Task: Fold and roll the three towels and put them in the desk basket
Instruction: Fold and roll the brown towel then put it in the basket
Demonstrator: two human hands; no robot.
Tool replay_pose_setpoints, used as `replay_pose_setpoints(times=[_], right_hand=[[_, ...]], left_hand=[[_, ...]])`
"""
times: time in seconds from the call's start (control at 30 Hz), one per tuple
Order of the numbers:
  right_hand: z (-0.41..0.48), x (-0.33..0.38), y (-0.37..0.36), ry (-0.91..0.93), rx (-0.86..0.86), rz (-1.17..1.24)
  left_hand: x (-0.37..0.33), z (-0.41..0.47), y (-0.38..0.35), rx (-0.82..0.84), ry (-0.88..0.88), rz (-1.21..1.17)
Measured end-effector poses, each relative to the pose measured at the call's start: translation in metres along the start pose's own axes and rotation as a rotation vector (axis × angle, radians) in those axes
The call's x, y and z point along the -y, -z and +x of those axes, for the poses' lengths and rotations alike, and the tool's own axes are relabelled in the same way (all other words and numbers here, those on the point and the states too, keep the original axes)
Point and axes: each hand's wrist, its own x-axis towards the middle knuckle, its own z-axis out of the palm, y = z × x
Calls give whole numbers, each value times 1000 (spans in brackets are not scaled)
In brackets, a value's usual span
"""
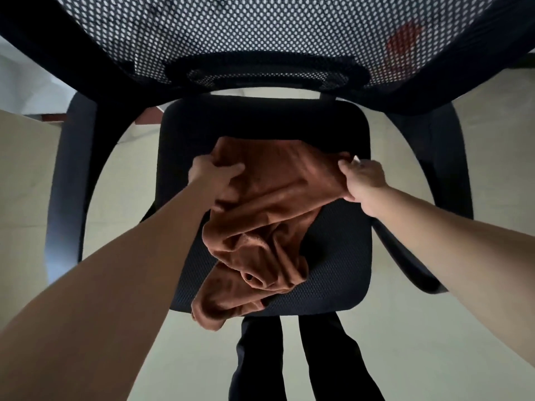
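A rumpled heap of brown towel (269,215) lies on the black seat (341,250) of an office chair, its near end hanging over the seat's front edge. My left hand (212,176) grips the cloth at its far left corner. My right hand (362,179) pinches the far right corner, and the cloth is stretched between the two hands. I cannot tell how many towels are in the heap. No basket is in view.
The chair's mesh backrest (260,33) rises at the top of the view, with black armrests (72,180) on both sides. Pale floor (434,328) surrounds the chair. My dark trouser legs (289,357) stand just below the seat.
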Motion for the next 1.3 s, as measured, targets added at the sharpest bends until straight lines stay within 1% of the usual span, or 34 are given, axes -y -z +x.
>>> replay_pose_setpoints(times=[0.07,0.17,0.27,0.33,0.37,0.4,0.43,0.5,0.57,0.63,0.7,0.77,0.8,0.87,0.97,1.03,1.07,1.13,1.2,1.23,1.3], right_hand=[[3,-14,2,81,-86,-92],[6,-17,9,220,-210,-108],[11,-2,10,353,-249,-109],[13,16,5,416,-257,-97],[15,24,2,419,-261,-97],[16,29,-1,408,-263,-96],[20,33,-4,370,-254,-85],[28,31,-8,237,-199,7],[33,22,-10,113,-120,93],[24,14,-12,55,-28,112],[12,3,-17,-21,110,112],[7,-12,-21,-112,194,117],[7,-17,-21,-118,191,133],[8,-19,-17,-88,117,183],[17,-16,-6,-9,-11,176],[20,-15,-1,3,-18,163],[19,-16,1,-21,-1,167],[14,-20,2,-86,32,186],[-1,-29,2,-147,91,217],[-9,-38,0,-182,144,217],[-29,-60,-9,-253,265,196]], left_hand=[[3,-4,-6,21,-13,-17],[2,-4,0,-98,-163,-109],[-9,-1,18,-185,-264,-216],[-17,3,25,-233,-286,-268],[-20,6,26,-232,-272,-291],[-21,8,26,-201,-226,-307],[-22,10,25,-133,-156,-316],[-18,12,19,-12,-7,-279],[-19,15,14,-36,32,-214],[-25,17,9,-67,20,-197],[-33,18,7,-52,55,-301],[-39,18,9,4,100,-437],[-42,20,11,43,115,-501],[-46,25,18,98,109,-590],[-52,39,30,58,15,-628],[-51,44,36,-37,18,-607],[-46,44,36,-98,45,-573],[-32,30,26,-163,120,-417],[-6,8,8,-156,149,-254],[8,-7,-3,-124,144,-203],[35,-29,-20,-42,176,-194]])
